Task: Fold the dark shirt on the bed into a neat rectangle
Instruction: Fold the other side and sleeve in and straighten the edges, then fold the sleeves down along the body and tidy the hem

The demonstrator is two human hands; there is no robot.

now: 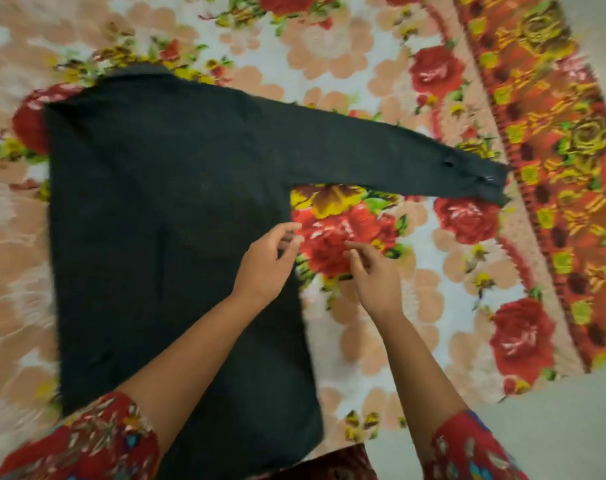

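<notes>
The dark shirt [163, 216] lies flat on the flowered bed cover [363, 64], collar toward the far side. Its left side looks folded in to a straight edge. The right sleeve [381, 150] stretches out to the right, cuff near the orange border. My left hand [270, 261] hovers over the shirt's right edge with fingers loosely curled, holding nothing. My right hand [374, 271] is just to the right of that edge, above the cover, fingers relaxed and empty. Both hands are blurred.
An orange and yellow patterned border [554, 140] runs along the right side of the cover. Beyond it at the lower right is bare grey floor [554, 420]. My red patterned sleeves [86, 445] fill the bottom corners.
</notes>
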